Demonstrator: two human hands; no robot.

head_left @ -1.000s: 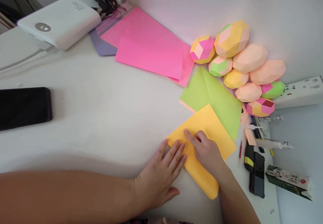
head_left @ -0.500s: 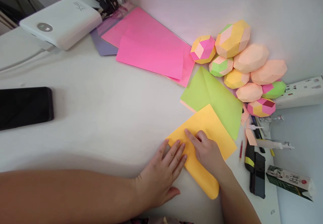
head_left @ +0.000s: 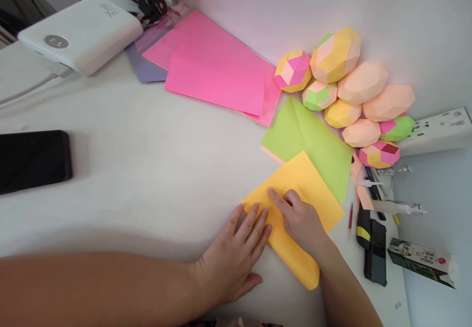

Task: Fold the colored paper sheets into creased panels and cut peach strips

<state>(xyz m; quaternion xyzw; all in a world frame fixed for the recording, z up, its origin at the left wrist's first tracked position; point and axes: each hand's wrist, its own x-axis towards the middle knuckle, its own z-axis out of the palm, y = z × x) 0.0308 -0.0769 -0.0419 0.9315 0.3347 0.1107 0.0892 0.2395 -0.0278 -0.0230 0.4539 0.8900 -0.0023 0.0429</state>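
Note:
An orange sheet of paper [head_left: 309, 189] lies folded over on the white table [head_left: 147, 160], its near end curled into a soft roll. My left hand [head_left: 232, 258] rests flat with its fingers spread, fingertips on the sheet's left edge. My right hand [head_left: 300, 221] lies on top of the sheet, index finger stretched out and pressing the paper, the other fingers curled. A green sheet [head_left: 313, 142] lies partly under the orange one.
Pink sheets [head_left: 217, 66] over a purple one lie at the back. Several coloured paper polyhedra [head_left: 350, 91] cluster against the wall. A black phone [head_left: 31, 160] lies left, a white power bank [head_left: 79, 29] and keys behind. A power strip [head_left: 438, 130], pens, cutter and a small carton sit right.
Both hands stay where they were on the orange sheet. Only the view has shifted slightly.

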